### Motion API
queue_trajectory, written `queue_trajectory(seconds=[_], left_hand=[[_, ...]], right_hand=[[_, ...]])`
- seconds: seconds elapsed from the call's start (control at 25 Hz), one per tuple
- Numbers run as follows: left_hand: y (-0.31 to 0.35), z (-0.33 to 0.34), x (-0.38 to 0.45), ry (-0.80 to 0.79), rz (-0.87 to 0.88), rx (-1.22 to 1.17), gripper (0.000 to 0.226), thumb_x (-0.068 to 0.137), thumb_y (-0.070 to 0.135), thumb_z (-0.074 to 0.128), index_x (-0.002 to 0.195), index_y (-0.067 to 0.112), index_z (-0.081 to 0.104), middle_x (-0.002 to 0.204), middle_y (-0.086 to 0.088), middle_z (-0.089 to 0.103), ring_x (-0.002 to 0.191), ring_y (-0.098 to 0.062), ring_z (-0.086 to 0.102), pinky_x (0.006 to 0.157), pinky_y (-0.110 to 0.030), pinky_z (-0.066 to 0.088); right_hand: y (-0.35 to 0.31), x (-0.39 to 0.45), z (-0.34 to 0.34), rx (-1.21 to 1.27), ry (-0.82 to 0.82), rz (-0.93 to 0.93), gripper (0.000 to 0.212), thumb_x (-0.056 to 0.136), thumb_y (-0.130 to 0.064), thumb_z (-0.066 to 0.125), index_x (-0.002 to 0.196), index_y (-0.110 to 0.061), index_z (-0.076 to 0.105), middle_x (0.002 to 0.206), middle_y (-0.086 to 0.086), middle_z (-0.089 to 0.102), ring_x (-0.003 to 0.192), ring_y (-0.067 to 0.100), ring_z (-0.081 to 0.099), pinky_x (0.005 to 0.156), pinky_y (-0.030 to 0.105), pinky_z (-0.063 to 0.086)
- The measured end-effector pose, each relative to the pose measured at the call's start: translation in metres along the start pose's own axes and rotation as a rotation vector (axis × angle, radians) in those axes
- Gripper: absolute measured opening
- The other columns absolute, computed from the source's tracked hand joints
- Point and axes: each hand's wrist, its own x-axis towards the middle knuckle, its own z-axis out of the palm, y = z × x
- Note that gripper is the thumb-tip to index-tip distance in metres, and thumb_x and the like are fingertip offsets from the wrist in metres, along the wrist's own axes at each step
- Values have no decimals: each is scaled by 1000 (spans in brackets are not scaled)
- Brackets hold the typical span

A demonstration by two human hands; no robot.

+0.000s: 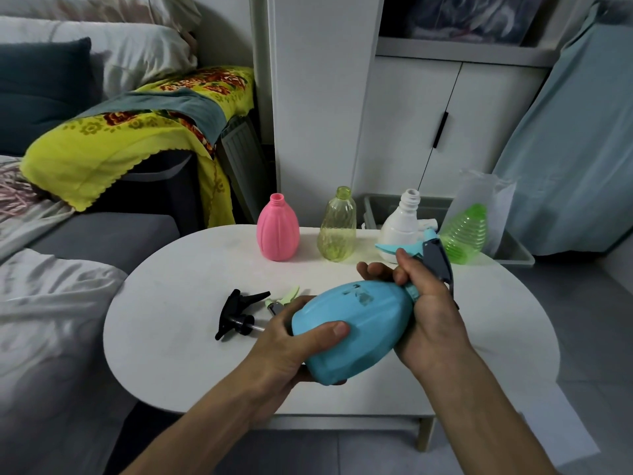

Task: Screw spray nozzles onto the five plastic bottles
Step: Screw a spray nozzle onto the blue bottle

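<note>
My left hand (291, 341) grips the body of a blue bottle (356, 330), held tilted above the white table (171, 303) with its neck pointing up and right. My right hand (424, 303) is wrapped round the bottle's neck and the blue and grey spray nozzle (435, 258) sitting on it. At the back of the table stand a pink bottle (277, 231), a yellow-green clear bottle (337, 228) and a white bottle (404, 224), all with bare necks. A green bottle (466, 234) leans at the far right. A black nozzle (239, 313) and a light green nozzle (284, 299) lie on the table.
A grey bin (513, 248) and a clear plastic bag (486, 193) sit behind the table's right end. A sofa with a yellow flowered blanket (113, 145) and bedding fills the left. White cabinets (411, 125) stand behind.
</note>
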Motion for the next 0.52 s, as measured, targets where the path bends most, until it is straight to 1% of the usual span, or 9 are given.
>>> queue_trajectory(seconds=[0.12, 0.16, 0.2, 0.28, 0.32, 0.36, 0.4, 0.44, 0.52], left_hand=[[-6, 3, 1, 30, -13, 8, 64, 48, 36, 95, 106, 25, 72, 110, -8, 73, 97, -32, 72, 67, -46, 59], [-4, 2, 1, 40, -20, 19, 62, 50, 37, 93, 108, 28, 71, 113, -6, 72, 98, -27, 72, 69, -42, 59], [-1, 0, 1, 67, -5, 109, 66, 52, 42, 90, 113, 34, 67, 117, -2, 69, 99, -18, 71, 70, -35, 59], [5, -9, 1, 176, 100, 558, 89, 52, 60, 87, 130, 49, 47, 126, 19, 53, 103, 9, 58, 73, -11, 48], [7, -9, 0, 211, 174, 766, 102, 49, 70, 82, 137, 55, 33, 128, 28, 44, 106, 19, 47, 74, -6, 42], [5, -8, -2, 196, 251, 903, 109, 47, 78, 77, 140, 58, 23, 129, 31, 38, 110, 20, 40, 80, -5, 38], [-1, -6, -3, 169, 320, 1011, 113, 46, 82, 73, 142, 56, 18, 132, 30, 36, 114, 15, 40, 87, -9, 37], [-8, -3, -4, 170, 373, 1096, 114, 47, 82, 72, 143, 51, 20, 135, 25, 38, 117, 6, 43, 93, -16, 39], [-19, -1, -3, 245, 446, 1141, 107, 48, 72, 79, 139, 40, 33, 132, 16, 49, 112, -3, 50, 93, -22, 46]], right_hand=[[1, 2, -4, -9, 40, 13, 42, 87, -26, 67, 51, -17, 47, 65, 10, 71, 72, 24, 72, 58, 35, 59], [1, 2, -6, -16, 57, 8, 40, 86, -25, 67, 52, -17, 48, 67, 10, 72, 72, 24, 72, 59, 35, 59], [3, 4, -8, -52, 87, -13, 36, 86, -25, 68, 55, -17, 52, 71, 10, 74, 77, 24, 73, 63, 36, 59], [8, 8, -11, -203, 167, -94, 18, 84, -27, 72, 71, -16, 67, 90, 6, 79, 96, 23, 72, 77, 38, 58], [10, 8, -10, -245, 185, -127, 14, 81, -32, 74, 82, -18, 74, 99, 1, 78, 105, 21, 68, 84, 40, 55], [14, 7, -8, -274, 168, -136, 27, 74, -41, 78, 94, -22, 77, 104, -3, 77, 109, 19, 65, 87, 39, 53], [18, 6, -5, -294, 136, -130, 44, 63, -49, 81, 101, -27, 76, 105, -8, 77, 108, 16, 65, 86, 36, 52], [22, 4, -4, -339, 97, -122, 56, 53, -55, 84, 104, -33, 75, 102, -11, 77, 106, 14, 66, 85, 33, 51], [33, 0, -2, -511, -50, -109, 66, 44, -57, 90, 105, -42, 71, 100, -20, 75, 103, 5, 67, 84, 25, 51]])
